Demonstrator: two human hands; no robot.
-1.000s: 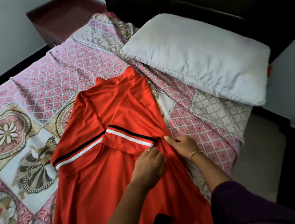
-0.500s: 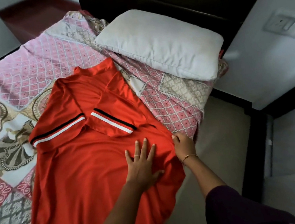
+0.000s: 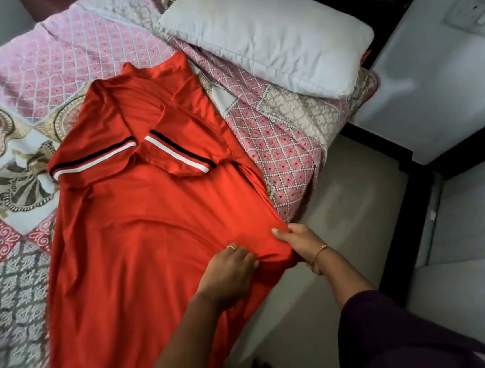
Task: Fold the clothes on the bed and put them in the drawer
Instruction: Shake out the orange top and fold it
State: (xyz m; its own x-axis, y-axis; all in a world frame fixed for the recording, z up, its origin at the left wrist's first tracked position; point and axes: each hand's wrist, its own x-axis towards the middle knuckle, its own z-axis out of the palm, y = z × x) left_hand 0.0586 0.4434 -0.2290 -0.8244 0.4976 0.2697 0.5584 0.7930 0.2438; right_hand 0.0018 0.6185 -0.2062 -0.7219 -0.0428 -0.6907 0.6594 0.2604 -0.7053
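At the bed's (image 3: 343, 202) right edge, the left hand (image 3: 230, 271) pinches a fold of the red dress (image 3: 139, 241), fingers curled into the cloth. Just beside it, the right hand (image 3: 297, 242) grips the dress's side hem. The dress lies flat on the bedspread (image 3: 49, 60), sleeves folded inward. A pillow (image 3: 272, 29) sits at the far right corner.

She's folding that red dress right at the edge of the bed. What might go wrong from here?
1. Both hands, left and right, grip the red dress where it overhangs the bed's edge, so the loose lower part might slide off.
2. The fabric is bunched between her hands, so the fold may set in creases.
3. The striped sleeves lie folded loosely on top, and tugging the side could pull them out of place.
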